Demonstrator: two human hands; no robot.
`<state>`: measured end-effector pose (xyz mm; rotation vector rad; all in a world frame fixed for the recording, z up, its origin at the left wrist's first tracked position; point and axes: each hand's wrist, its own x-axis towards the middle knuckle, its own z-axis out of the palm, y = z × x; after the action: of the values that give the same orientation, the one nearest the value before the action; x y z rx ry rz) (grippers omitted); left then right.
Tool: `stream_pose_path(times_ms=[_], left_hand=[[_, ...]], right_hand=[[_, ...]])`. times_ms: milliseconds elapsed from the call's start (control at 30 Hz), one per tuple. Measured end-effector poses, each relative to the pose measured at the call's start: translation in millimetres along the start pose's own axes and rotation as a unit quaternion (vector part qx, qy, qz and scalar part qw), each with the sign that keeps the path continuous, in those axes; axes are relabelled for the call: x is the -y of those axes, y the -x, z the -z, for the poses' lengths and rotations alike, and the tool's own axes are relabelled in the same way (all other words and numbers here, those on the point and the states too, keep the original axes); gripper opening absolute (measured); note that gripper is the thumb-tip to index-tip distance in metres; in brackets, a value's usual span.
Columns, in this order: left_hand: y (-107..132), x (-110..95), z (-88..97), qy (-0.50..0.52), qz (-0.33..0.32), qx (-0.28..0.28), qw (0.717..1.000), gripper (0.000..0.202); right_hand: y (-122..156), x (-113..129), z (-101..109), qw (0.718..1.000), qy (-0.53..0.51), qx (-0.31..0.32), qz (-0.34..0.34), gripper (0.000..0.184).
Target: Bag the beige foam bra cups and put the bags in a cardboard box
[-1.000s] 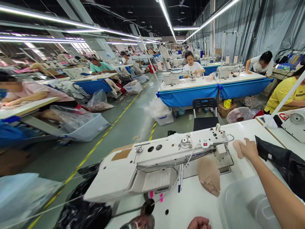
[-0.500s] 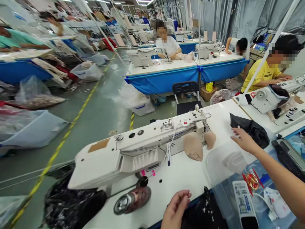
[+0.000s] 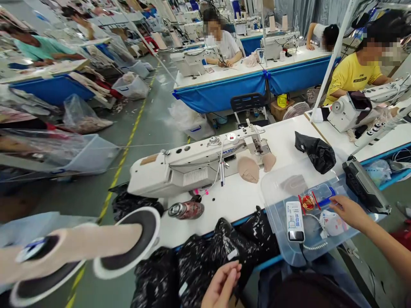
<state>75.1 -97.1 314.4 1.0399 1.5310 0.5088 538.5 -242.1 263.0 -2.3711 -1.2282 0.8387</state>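
My right hand [image 3: 348, 211] is over a clear plastic bin [image 3: 279, 246], its fingertips closed at the end of a slim blue tool [image 3: 326, 201] whose exact kind I cannot make out. Beside that tool in the bin lie a small bundle of red and gold bands [image 3: 308, 202], a white device with a dark screen [image 3: 294, 222] and a coiled white cord [image 3: 316, 247]. My left hand [image 3: 221, 284] is at the bottom, thumb pressed to curled fingers, in front of black plastic bags [image 3: 221, 239]. Whatever it may hold is hidden.
A white sewing machine [image 3: 180, 167] stands on the table, with beige cup-shaped pieces [image 3: 248, 170] by its needle end. A can [image 3: 186, 210], a black bag [image 3: 316, 152] and a grey case [image 3: 366, 186] are nearby. A blurred round-ended object [image 3: 128, 244] crosses the lower left. Co-workers sit beyond.
My right hand has left the black bag on the table and come back to the blue tool in the bin. My left hand keeps its pinch. The view has tilted down.
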Motion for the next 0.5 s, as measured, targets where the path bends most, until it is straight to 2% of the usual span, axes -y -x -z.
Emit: stream_pose_path(times_ms=[67, 167, 233, 300, 400, 500], left_hand=[[20.2, 18.9, -12.0, 0.004, 0.001, 0.012, 1.0, 0.075], [46.8, 44.4, -35.6, 0.019, -0.001, 0.034, 0.999, 0.073], [62.3, 58.6, -49.6, 0.025, -0.005, 0.034, 0.999, 0.071], [77.3, 70.6, -57.0, 0.025, -0.015, 0.007, 1.0, 0.068], [104.6, 85.8, -54.0, 0.013, -0.027, -0.043, 0.999, 0.064], [140.5, 105.9, -43.0, -0.025, -0.022, -0.04, 0.999, 0.055]], right_hand=[[6.8, 13.4, -23.2, 0.999, -0.007, 0.023, 0.026, 0.047], [15.2, 52.5, -73.9, 0.998, -0.005, 0.044, 0.054, 0.067], [14.7, 80.9, -106.2, 0.998, 0.017, 0.029, 0.048, 0.081], [7.3, 102.4, -128.9, 0.998, 0.049, 0.009, 0.031, 0.089], [2.8, 114.6, -139.5, 0.995, 0.098, -0.007, 0.033, 0.093], [20.7, 106.4, -127.1, 0.985, 0.136, 0.005, 0.104, 0.09]])
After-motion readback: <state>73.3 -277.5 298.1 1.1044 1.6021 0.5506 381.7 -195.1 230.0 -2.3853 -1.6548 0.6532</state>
